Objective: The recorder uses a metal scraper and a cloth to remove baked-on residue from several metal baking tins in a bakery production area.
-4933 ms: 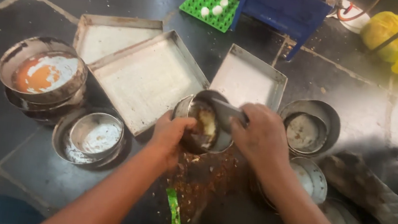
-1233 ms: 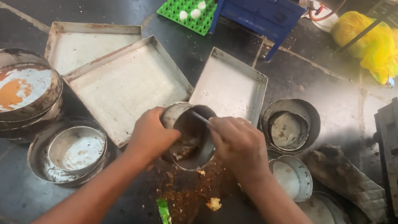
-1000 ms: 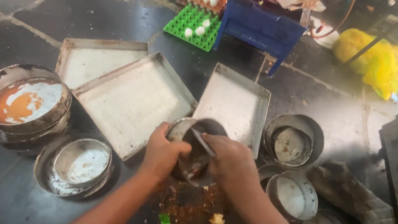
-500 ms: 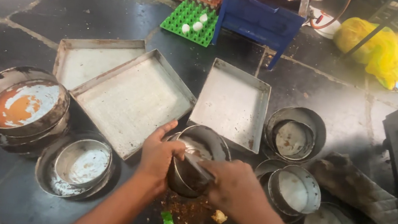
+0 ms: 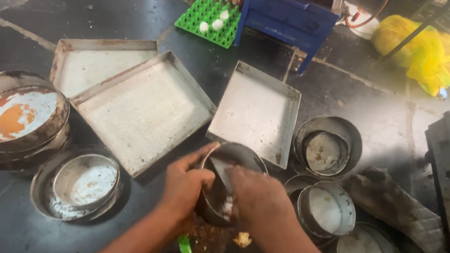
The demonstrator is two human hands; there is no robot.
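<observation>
Left hand (image 5: pixel 183 184) cups the near-left rim of a small round tin (image 5: pixel 226 184), fingers curled and pressed on its wall, thumb over the edge; tin tilted, held just above the dark floor (image 5: pixel 40 1). Right hand (image 5: pixel 256 196) bent down over the tin's mouth, fingers pinching a flat metal scraper (image 5: pixel 224 169) that reaches inside. Crumbs (image 5: pixel 242 239) lie below the fingers. Square trays (image 5: pixel 144 111) lie beyond the fingertips.
</observation>
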